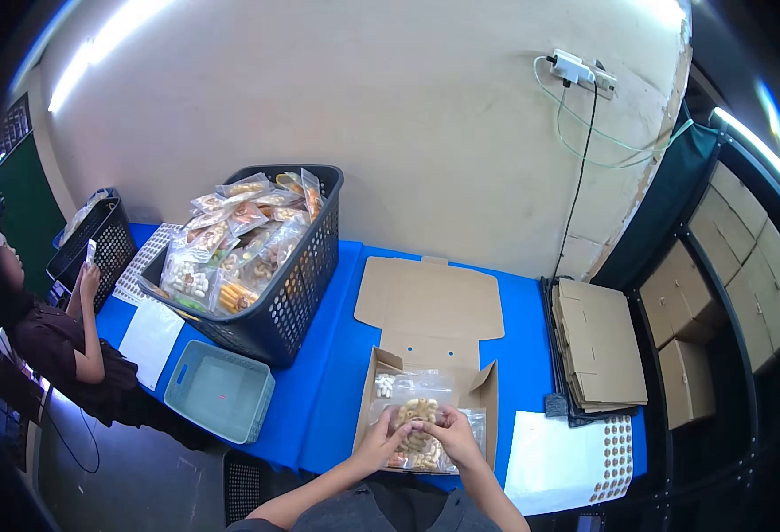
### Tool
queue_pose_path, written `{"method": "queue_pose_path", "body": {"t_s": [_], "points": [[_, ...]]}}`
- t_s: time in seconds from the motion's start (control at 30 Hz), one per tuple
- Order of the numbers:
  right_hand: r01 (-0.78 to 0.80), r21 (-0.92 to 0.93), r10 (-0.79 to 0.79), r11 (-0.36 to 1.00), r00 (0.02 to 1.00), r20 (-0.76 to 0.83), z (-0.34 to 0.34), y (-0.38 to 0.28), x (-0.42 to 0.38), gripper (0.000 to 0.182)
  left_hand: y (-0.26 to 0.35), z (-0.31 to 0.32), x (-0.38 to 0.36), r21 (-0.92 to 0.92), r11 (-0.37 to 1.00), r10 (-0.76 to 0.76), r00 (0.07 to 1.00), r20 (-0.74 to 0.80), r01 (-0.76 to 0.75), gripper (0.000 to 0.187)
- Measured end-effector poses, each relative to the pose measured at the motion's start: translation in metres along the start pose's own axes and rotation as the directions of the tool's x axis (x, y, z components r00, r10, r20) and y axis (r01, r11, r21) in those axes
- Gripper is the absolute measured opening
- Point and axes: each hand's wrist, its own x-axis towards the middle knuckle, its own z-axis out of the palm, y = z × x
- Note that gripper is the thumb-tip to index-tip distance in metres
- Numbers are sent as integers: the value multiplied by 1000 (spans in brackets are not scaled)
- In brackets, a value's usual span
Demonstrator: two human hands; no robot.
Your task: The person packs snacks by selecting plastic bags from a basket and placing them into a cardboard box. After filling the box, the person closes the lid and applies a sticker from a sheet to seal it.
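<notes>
Both hands grip one clear plastic bag of pale, curved snack pieces (420, 410) over an open cardboard box (491, 403). My left hand (381, 443) pinches the bag's left side. On the other side, my right hand (454, 439) has its fingers closed on the same bag, the thumbs close together at its middle. Beneath it, further clear bags lie in the box, one with white pieces (385, 385) at the back left corner. The lid (430, 297) is folded back flat on the blue table. My hands and the held bag hide part of the contents.
A large dark basket (297, 297) heaped with snack bags (246, 232) stands left of the box, a grey-green tray (219, 390) before it. Flattened cartons (598, 341) and a sticker sheet (567, 461) are at right. Another person (62, 346) stands at far left holding a phone-like object.
</notes>
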Motion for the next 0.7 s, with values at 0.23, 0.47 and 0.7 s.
{"method": "queue_pose_path", "body": {"t_s": [0.23,0.47,0.7], "points": [[43,91,-30,995,990,-139,-11,22,6,31,23,0,7,301,949,57,991,121,-91,54],[124,14,-124,992,991,-46,8,-17,8,30,28,5,31,-180,982,-54,999,-1,53,50],[124,89,-118,988,991,-70,20,-27,4,25,43,-2,27,-81,995,-46,995,85,53,62]]}}
